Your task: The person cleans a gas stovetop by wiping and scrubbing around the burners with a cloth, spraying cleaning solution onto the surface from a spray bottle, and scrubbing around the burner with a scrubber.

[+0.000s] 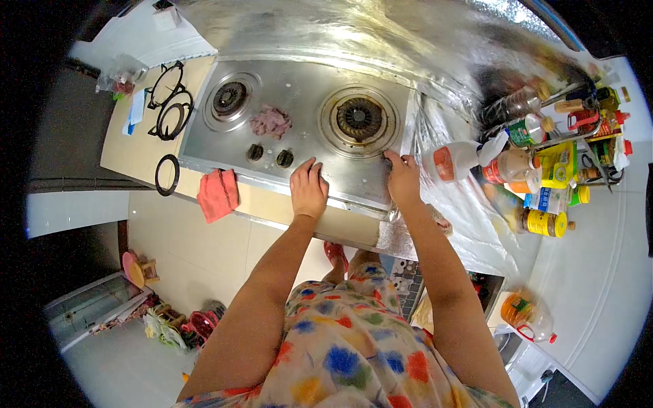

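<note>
A steel two-burner gas cooktop (303, 88) lies in front of me, its pan supports off. My left hand (309, 190) rests on its front edge, fingers stretched over the metal, holding nothing visible. Near the front right corner, my right hand (405, 180) touches the surface with bent, slightly parted fingers; nothing shows in it. A crumpled pinkish cloth (271, 122) sits between the left burner (230, 98) and the right burner (360, 118), which has brown grime around it. Two black knobs, a left knob (255, 151) and a right knob (284, 158), are left of my left hand.
Black pan supports (174, 120) and a black ring (166, 175) lie on the left counter (122, 146). A red cloth (218, 196) hangs over the front edge. Foil (439, 129) covers the right side, where a white jug (454, 162) and several seasoning bottles (544, 223) stand.
</note>
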Available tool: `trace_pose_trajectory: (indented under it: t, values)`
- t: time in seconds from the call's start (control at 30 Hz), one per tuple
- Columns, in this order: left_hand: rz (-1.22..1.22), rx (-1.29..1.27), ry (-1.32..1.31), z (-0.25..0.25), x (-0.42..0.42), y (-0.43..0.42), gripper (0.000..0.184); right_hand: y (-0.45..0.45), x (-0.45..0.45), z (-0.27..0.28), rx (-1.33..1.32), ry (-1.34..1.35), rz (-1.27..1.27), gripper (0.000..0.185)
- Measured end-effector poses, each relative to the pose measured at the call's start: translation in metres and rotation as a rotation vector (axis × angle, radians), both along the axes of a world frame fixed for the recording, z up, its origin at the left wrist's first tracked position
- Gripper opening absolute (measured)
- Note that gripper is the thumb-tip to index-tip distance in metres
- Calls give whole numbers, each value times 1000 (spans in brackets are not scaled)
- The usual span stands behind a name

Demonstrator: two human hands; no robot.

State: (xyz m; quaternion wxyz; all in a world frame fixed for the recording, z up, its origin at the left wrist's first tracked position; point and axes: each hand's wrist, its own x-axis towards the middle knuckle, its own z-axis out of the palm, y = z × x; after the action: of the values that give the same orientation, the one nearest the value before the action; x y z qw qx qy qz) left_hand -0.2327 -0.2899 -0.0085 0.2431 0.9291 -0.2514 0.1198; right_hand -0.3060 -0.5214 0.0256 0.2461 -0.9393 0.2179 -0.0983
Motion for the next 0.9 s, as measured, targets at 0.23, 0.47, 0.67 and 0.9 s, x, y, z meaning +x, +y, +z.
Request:
trace_pose_trajectory:
  t: [0.23,0.47,0.67,0.9]
  values:
    - [-29,-16,-4,3,1,0,37,19,-3,-13,-86,-68,209,41]
    - [-16,1,12,4,-1,0,37,-27,16,-6,-152,37,72,34]
    - [-22,-11,-2,2,0,-1,39,-4,4,-16,-111,2,215,44]
    - [-24,-22,15,3,1,0,39,-28,14,10,-81,108,63,46]
